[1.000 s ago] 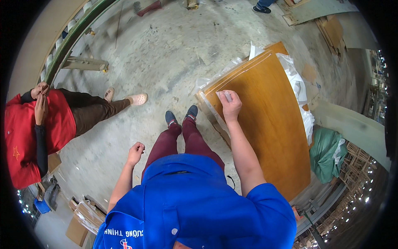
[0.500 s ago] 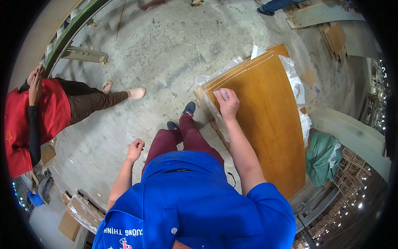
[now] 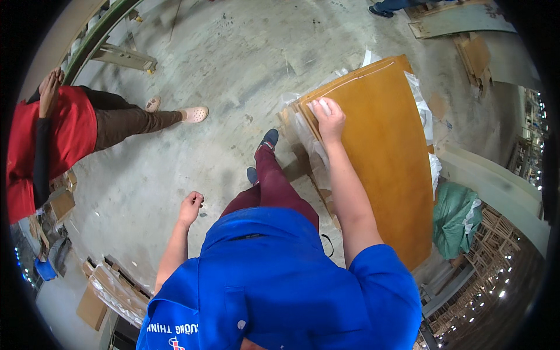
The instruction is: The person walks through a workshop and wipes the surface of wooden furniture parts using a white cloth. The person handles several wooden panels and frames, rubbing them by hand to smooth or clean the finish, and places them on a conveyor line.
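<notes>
A curved, brown wooden panel (image 3: 382, 157) lies on top of a stack at my right, with thin white sheeting (image 3: 313, 143) showing along its sides. At the panel's far left corner, my right hand (image 3: 331, 123) is pinched around a small white piece (image 3: 322, 103); fingers hide most of it, so its kind is unclear. A thin pale line runs along the panel's far edge, beyond the hand. My left hand (image 3: 191, 206) hangs over the floor at my left, fingers curled in, with nothing visible in it.
A person in a red top (image 3: 58, 131) stands at the left, hands together beside a green rail (image 3: 96, 35). Beyond the panel's right side are a green sack (image 3: 455, 221) and a pale curved beam (image 3: 496, 181). Wrapped boards (image 3: 119, 291) lie at lower left.
My right hand has moved slightly away from me and right in the picture, still at the panel's corner. My legs have shifted as I step beside the stack. The left hand stays low.
</notes>
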A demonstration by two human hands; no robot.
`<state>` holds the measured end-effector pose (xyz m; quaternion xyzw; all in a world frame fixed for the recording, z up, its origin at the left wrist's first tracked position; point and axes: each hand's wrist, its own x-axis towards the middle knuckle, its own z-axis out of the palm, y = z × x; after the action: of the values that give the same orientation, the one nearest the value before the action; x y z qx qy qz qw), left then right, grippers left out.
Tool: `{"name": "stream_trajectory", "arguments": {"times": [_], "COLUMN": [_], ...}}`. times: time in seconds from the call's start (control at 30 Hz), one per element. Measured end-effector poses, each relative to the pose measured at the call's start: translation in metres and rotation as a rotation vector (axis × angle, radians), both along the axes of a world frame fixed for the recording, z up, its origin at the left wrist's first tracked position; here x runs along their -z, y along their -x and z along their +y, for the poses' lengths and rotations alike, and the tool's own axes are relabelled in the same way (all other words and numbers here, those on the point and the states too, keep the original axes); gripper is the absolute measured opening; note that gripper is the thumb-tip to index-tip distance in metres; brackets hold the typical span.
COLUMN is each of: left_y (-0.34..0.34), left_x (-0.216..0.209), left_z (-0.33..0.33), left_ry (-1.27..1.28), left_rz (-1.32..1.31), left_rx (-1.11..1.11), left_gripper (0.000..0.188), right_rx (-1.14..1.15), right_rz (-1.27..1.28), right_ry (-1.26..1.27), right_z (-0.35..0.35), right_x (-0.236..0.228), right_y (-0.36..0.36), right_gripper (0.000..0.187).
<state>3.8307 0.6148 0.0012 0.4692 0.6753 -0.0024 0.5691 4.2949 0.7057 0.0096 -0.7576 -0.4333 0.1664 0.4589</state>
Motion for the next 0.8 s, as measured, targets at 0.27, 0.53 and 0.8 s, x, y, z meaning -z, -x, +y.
{"name": "stream_trajectory", "arguments": {"times": [0.27, 0.53, 0.8], "left_y": [0.051, 0.060, 0.047], "left_x": [-0.021, -0.026, -0.030], "left_z": [-0.074, -0.107, -0.107], "left_ry": [0.048, 0.072, 0.014], "left_rz": [0.120, 0.123, 0.049], "left_rx": [-0.050, -0.011, 0.009], "left_gripper": [0.019, 0.024, 0.023], "right_rx": [0.056, 0.107, 0.126], "right_rz": [-0.025, -0.074, -0.035], "right_ry": [0.027, 0.073, 0.064], "right_z": [-0.027, -0.046, -0.060], "right_x": [0.008, 0.003, 0.002], "right_y": [-0.001, 0.002, 0.001], "right_gripper": [0.021, 0.024, 0.025]}}
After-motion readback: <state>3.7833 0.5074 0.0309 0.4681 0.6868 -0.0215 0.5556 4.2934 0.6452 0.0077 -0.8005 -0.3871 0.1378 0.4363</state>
